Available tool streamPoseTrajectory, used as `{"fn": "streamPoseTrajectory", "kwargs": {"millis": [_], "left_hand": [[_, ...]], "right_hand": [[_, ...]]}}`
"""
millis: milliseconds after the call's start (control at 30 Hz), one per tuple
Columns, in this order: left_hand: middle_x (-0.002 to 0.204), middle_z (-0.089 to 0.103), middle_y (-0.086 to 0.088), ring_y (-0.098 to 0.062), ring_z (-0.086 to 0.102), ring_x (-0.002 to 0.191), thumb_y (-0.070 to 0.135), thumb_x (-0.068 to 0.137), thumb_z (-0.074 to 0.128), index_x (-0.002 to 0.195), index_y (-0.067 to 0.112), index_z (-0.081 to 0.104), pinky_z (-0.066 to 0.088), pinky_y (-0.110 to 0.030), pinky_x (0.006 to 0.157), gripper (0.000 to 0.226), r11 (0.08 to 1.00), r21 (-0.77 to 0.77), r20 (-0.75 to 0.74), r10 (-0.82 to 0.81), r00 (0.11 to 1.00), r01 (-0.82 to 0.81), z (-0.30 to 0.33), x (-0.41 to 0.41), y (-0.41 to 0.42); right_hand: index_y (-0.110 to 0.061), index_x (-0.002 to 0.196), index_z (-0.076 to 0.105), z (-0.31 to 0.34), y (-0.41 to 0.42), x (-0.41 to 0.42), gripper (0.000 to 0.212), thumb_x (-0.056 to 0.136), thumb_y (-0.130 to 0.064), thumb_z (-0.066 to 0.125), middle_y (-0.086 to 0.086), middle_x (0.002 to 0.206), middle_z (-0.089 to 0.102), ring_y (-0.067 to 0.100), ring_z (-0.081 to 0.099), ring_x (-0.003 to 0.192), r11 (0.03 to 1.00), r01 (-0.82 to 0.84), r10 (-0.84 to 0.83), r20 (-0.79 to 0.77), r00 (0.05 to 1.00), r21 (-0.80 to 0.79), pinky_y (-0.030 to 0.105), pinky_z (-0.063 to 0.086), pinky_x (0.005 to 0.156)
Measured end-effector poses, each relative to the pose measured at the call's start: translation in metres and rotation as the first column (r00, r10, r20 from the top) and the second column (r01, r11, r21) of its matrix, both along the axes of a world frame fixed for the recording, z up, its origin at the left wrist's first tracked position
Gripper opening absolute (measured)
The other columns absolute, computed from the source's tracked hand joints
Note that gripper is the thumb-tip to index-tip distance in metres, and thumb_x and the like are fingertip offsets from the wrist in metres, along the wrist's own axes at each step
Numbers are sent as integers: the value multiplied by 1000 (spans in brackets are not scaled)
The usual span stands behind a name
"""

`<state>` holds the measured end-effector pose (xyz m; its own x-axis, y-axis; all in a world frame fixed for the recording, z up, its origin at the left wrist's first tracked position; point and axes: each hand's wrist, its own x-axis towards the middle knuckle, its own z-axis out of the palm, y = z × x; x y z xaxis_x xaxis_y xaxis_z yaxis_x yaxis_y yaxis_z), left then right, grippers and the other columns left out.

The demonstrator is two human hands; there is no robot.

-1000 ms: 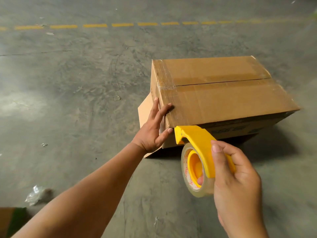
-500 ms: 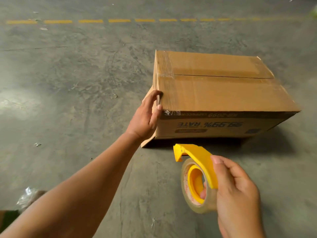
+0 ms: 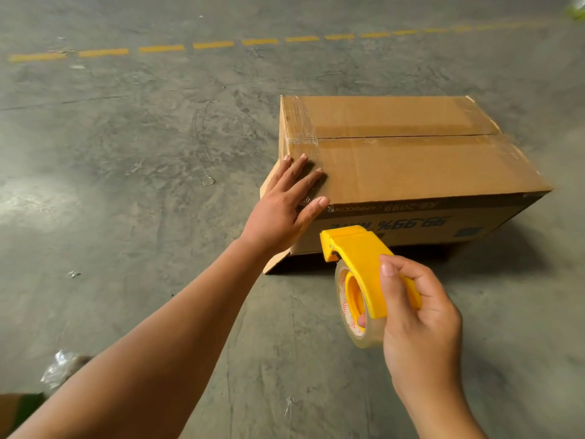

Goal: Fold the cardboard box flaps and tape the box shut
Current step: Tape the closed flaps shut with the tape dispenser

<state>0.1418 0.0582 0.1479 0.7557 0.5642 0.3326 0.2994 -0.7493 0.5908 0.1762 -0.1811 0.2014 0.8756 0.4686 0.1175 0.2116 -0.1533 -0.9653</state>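
Concrete floor (image 3: 126, 185): left hand (image 3: 278, 210), fingers flat, steadies the light, stiff box (image 3: 411, 166); right hand (image 3: 418, 315) grips the dispenser (image 3: 361, 258) beside it.

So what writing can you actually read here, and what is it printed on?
"99.99% RATE": upside down, on the near side of the cardboard box.
"CAPPUCCIN...": upside down on the dark strip above it; a code beside it, perhaps "AB-2099", is too blurred to be sure.
Red lettering on the tape roll in the yellow dispenser: too small to read.
Dashed yellow floor line: no text.
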Motion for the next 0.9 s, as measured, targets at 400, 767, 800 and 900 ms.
{"fn": "streamPoseTrajectory", "kwargs": {"millis": [400,767,800,900], "left_hand": [[162,27,-12,-35,11,153,65,93,39,151,17,42,19,-55,121,75,985,171,-31,-21,999,26,-6,2,6],[164,22,-9,-31,5,154,70,88,31,154,19,36,9,-44,118,84,983,183,-90,-15,996,31,-3,-1,5],[164,23,-9,-31,5,153,71,88,31,154,19,36,10,-45,118,84,978,207,-105,-13,994,35,-1,-1,5],[163,28,-7,-27,6,154,75,90,35,152,21,40,17,-49,120,82,965,255,-167,-10,986,53,11,-5,5]], "right_hand": [[-49,122,60,-8,1,22,55,71,-68,65,-18,121,65,11,66,108,988,-129,145,-231,962,80,36,56,84],[-10,113,71,25,-6,89,42,76,-30,70,15,102,75,20,71,88,880,-441,457,-569,684,177,29,57,80],[-11,113,72,29,-4,99,50,70,-35,78,15,106,75,21,71,91,858,-488,487,-558,672,161,29,57,81],[-16,120,70,41,4,126,72,55,-40,90,13,118,71,24,69,105,809,-579,528,-549,647,96,34,56,86]]}}
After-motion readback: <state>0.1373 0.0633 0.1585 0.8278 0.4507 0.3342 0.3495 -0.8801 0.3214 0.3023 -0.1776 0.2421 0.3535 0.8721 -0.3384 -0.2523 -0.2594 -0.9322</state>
